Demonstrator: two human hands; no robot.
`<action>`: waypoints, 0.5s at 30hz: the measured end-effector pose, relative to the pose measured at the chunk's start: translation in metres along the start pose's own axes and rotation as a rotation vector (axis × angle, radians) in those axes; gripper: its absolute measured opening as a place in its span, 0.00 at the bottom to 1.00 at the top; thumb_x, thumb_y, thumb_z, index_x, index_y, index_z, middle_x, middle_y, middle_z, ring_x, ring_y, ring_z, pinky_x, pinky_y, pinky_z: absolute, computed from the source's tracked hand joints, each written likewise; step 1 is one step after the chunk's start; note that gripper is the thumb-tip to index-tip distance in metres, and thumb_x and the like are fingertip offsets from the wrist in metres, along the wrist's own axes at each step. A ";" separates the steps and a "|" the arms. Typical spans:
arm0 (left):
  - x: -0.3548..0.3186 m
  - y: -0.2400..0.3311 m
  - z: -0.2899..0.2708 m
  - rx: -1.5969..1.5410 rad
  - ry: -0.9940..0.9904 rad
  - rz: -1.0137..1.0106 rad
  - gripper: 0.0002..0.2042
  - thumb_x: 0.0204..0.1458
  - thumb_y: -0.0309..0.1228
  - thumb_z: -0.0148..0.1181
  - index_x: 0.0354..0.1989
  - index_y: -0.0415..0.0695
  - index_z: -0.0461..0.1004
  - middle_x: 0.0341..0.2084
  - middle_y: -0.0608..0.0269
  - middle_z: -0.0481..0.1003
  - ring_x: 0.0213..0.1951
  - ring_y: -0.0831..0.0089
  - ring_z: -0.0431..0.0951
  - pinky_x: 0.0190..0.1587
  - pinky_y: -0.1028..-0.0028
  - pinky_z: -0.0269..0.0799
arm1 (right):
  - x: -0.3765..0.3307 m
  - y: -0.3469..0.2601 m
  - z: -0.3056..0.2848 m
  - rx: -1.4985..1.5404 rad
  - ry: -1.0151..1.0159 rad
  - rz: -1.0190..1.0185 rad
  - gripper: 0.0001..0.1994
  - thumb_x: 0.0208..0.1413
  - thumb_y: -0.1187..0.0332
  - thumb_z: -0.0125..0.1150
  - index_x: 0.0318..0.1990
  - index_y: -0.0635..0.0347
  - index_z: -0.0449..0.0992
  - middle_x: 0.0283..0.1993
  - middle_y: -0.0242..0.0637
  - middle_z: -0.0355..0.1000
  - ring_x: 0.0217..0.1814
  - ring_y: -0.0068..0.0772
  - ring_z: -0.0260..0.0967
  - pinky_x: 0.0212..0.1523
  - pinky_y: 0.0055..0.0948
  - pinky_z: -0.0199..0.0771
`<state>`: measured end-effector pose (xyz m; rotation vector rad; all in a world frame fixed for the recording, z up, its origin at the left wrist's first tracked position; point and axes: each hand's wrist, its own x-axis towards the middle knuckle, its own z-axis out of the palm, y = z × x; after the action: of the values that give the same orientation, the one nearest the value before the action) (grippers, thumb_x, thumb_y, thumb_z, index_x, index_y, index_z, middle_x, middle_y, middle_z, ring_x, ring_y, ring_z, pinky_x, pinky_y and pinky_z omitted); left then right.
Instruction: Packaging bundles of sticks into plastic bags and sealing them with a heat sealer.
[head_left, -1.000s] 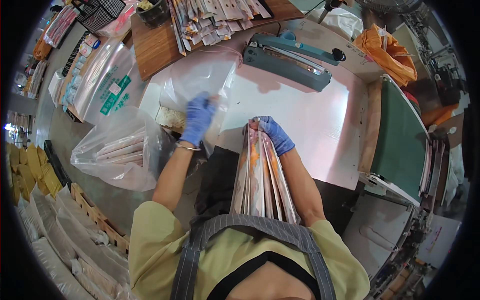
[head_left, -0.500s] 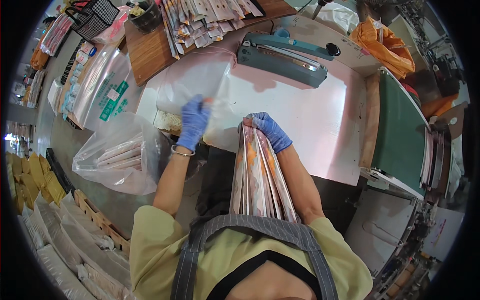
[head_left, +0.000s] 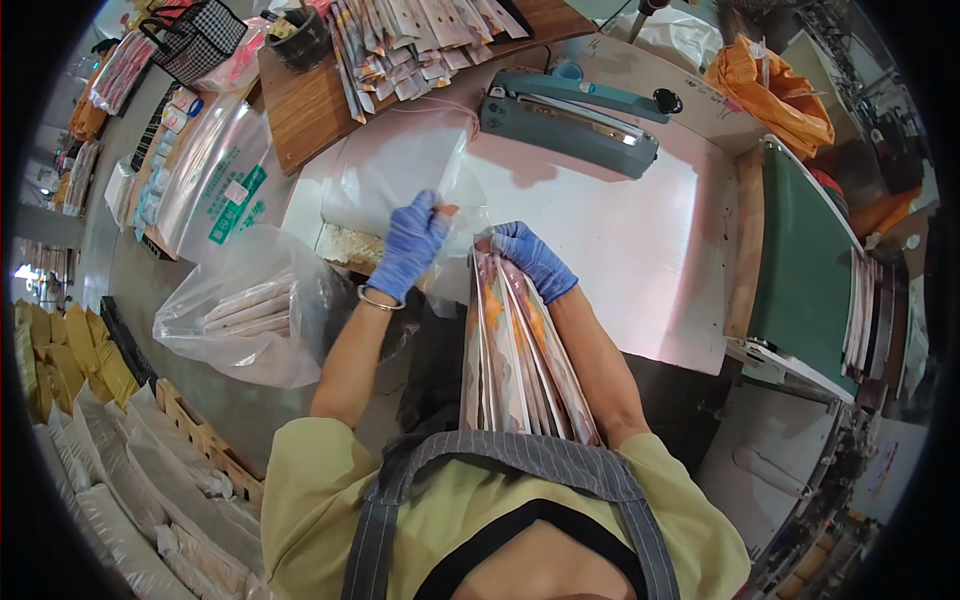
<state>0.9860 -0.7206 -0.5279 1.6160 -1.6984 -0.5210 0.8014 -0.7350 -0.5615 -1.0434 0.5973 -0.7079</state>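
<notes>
My left hand (head_left: 408, 245), in a blue knit glove with a bare thumb tip, pinches a thin clear plastic bag (head_left: 462, 196) over the near edge of the worktable. Beside it, my right hand (head_left: 535, 262), gloved alike, closes round the top end of a bundle of long, narrow printed sleeves (head_left: 515, 350) in pink and orange. The bundle's lower end rests against my striped apron (head_left: 510, 450). A stack of flat clear bags (head_left: 385, 175) lies just beyond my left hand. What the sleeves contain is hidden.
A grey-green impulse sealer (head_left: 570, 125) stands at the back of the white tabletop (head_left: 640, 260). More printed sleeves (head_left: 410, 50) lie piled on a wooden board (head_left: 300, 120). Left of the table, a large clear bag (head_left: 240, 310) holds more sleeves. A green panel (head_left: 805, 260) borders the right.
My left hand has moved slightly right, toward the bundle, with the clear bag in its fingers. My right hand keeps its hold on the sleeves. The whole view has shifted a little.
</notes>
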 end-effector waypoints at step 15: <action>0.002 0.000 0.011 0.469 -0.120 0.148 0.10 0.40 0.35 0.56 0.29 0.44 0.73 0.31 0.58 0.69 0.33 0.61 0.70 0.40 0.65 0.64 | 0.006 0.015 -0.005 -0.065 0.016 -0.007 0.15 0.44 0.61 0.58 0.27 0.68 0.75 0.21 0.34 0.71 0.24 0.21 0.66 0.31 0.21 0.67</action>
<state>0.9778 -0.7250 -0.5346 1.7821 -2.1265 -0.1514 0.8057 -0.7375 -0.5779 -1.1009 0.6344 -0.7078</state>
